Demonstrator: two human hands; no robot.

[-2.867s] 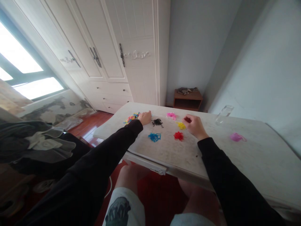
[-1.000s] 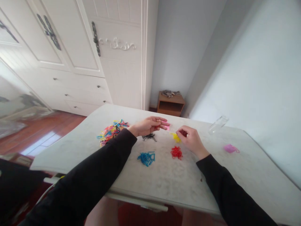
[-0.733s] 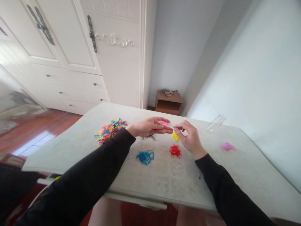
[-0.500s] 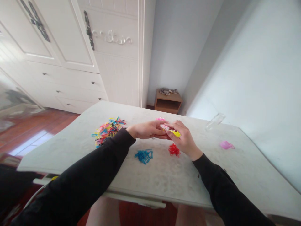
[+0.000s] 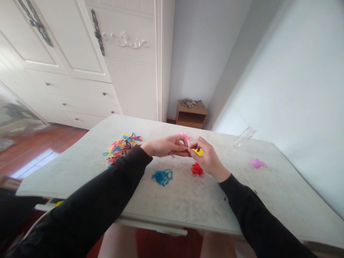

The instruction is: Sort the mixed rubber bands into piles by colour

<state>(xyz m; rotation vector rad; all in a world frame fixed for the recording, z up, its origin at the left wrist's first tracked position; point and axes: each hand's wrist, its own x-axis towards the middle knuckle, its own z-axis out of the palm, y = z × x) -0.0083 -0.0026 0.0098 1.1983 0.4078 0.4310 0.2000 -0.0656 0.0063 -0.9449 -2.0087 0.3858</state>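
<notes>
The left hand [image 5: 166,146] and the right hand [image 5: 206,158] come together over the middle of the white, stained worktop [image 5: 188,204], toward its far edge, fingertips meeting. A speck of yellow-orange seems to show between them, too small for me to tell what it is or whether either hand is clamped on it.

Just beyond the fingertips is a pile of small pink plastic-looking pieces [image 5: 184,136]; a bright yellow pile [image 5: 199,152] is partly behind the right hand. Nearer the near edge are a red pile [image 5: 197,170] and a loose blue pile of thin loops [image 5: 162,177]. A mixed multicoloured heap [image 5: 123,147] spreads toward the left end.

Near the far edge, right of the hands, is a clear, see-through cup [image 5: 244,137]; a soft pink-purple pouch-like item with a strap [image 5: 257,163] lies nearer the right end.
</notes>
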